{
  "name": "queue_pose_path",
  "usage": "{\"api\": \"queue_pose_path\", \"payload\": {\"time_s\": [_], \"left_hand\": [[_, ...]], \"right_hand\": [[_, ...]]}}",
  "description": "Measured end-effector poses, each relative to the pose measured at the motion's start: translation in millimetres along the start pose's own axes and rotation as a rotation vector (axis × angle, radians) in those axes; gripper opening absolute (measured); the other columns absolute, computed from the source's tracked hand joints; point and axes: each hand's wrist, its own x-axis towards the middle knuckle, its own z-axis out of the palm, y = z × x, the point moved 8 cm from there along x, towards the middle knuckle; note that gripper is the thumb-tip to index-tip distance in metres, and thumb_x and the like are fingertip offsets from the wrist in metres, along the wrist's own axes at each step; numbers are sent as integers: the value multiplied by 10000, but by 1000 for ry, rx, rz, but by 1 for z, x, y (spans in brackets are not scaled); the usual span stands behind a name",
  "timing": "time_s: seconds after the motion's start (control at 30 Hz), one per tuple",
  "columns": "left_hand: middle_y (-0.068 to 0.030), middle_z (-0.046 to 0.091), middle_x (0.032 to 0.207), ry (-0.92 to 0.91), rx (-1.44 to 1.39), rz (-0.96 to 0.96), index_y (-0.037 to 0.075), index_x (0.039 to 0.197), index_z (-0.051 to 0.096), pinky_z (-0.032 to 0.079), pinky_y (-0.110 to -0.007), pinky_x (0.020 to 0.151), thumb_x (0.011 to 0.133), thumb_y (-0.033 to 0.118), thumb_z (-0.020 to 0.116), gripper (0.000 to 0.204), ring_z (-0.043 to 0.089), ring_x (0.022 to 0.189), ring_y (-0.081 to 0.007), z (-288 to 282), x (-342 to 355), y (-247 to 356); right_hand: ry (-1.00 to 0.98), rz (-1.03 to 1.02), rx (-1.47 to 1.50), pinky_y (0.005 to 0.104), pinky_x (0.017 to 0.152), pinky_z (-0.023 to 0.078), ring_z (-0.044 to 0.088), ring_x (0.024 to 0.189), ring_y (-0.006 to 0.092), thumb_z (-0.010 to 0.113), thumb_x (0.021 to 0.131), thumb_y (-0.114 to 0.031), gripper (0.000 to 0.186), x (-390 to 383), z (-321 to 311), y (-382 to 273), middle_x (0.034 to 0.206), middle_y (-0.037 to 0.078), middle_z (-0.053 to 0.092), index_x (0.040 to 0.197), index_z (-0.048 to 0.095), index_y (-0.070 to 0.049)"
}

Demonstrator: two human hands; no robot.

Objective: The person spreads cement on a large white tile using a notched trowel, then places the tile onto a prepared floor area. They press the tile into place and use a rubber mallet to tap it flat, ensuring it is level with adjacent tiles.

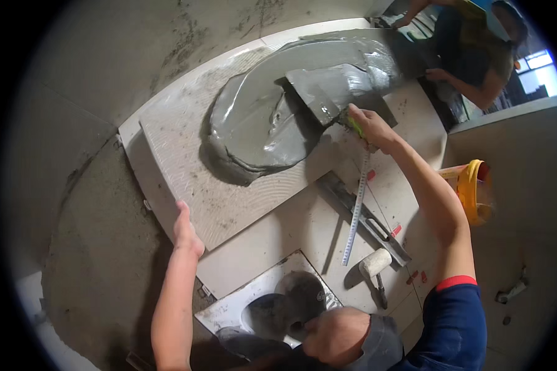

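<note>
A large tile [189, 179] lies back-up, with a thick oval of wet grey mortar [254, 117] spread over much of it. My left hand [187, 234] grips the tile's near left corner, its thumb up along the edge and its other fingers mostly hidden. My right hand [372, 128] is closed around a green-yellow tape measure [355, 123], whose pale strip [357, 213] hangs down over the floor tiles. Right beside its fingers, a broad metal trowel [315, 96] rests on the mortar. Whether that hand also touches the trowel, I cannot tell.
Below the tape strip lie a grey spirit level [377, 227] and a white-headed mallet [375, 264]. Red wedges [396, 230] dot the floor tiles. At right stands an orange-yellow bucket [471, 191]. Another person [470, 52] is at the upper right. A dirty white square piece [229, 315] lies nearby.
</note>
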Motion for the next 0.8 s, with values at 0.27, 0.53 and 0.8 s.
{"api": "queue_pose_path", "payload": {"time_s": [0.27,0.53,0.8], "left_hand": [[-156,393,1501,-17,-101,-53,39,1500,280,354,-465,1118,982,599,393,772,435,1340,-300,-7,9,-7],[-145,202,1600,55,-15,-48,39,1534,199,272,-462,1153,974,602,417,823,268,1446,-281,-10,16,-10],[-194,171,1600,62,-22,80,-18,1521,193,187,-482,1172,935,648,456,926,148,1484,-297,-23,25,-15]], "right_hand": [[-437,-29,-120,274,507,409,474,539,92,372,1000,-601,611,-83,143,-60,656,3,493,936,548,-20],[-127,-649,-990,484,572,551,667,656,420,479,976,-503,464,-88,167,-98,699,223,658,1019,517,-43],[355,-483,-854,523,662,524,656,747,452,487,970,-518,484,2,80,-110,774,258,666,977,579,-43]]}}
